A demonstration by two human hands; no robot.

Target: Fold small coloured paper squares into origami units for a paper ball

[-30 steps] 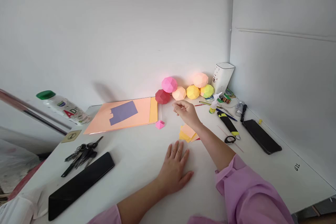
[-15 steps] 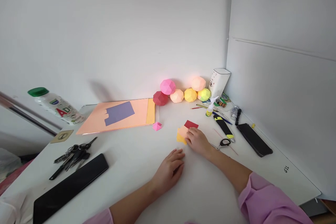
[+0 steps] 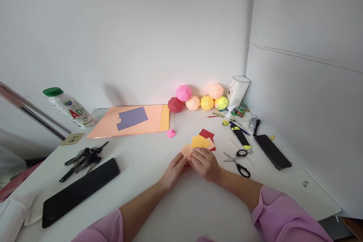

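A small peach paper piece (image 3: 186,151) is pinched between my left hand (image 3: 172,171) and my right hand (image 3: 206,164), low over the table's middle. My left thumb lies along its near side, and the right fingers close on its right edge. Just beyond my right hand, a yellow paper piece (image 3: 200,141) overlaps a red paper piece (image 3: 207,134), with another bit of peach paper (image 3: 211,143) showing between them. To the left of these sits a small pink folded paper shape (image 3: 171,133). The lower fingers of both hands are partly hidden.
Faceted paper balls (image 3: 193,103) line the wall. Scissors (image 3: 239,161) lie right of my right hand, near a utility knife (image 3: 241,138), a glue bottle (image 3: 227,117) and a black case (image 3: 272,152). Leftward are large peach sheets (image 3: 99,126), keys (image 3: 87,159), a black phone-like slab (image 3: 82,193) and a white bottle (image 3: 73,109).
My left hand has risen from the table to the paper. My right hand has drawn a peach piece nearer and left, uncovering more of the yellow and red pieces and the scissors.
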